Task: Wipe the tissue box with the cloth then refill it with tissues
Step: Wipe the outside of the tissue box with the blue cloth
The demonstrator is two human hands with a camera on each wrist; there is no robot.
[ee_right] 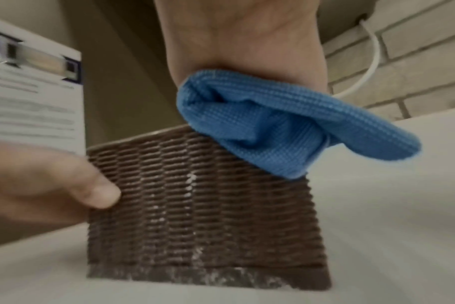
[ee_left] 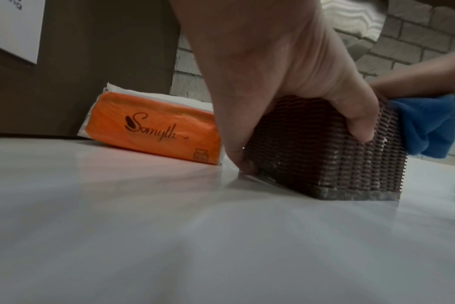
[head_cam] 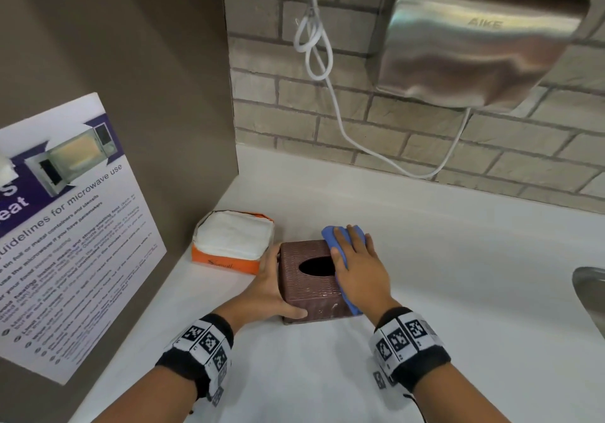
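Tissue box (head_cam: 314,278) gripped by left hand (head_cam: 271,286), under cloth (head_cam: 340,245)

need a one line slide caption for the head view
Right hand presses blue cloth onto brown woven tissue box, left hand steadying it beside orange tissue pack.

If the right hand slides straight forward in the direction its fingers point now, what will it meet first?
Probably nothing soon. The right hand lies flat on the blue cloth over the tissue box, fingers pointing to the brick wall. Beyond the box's far edge only bare counter shows, though depth is uncertain.
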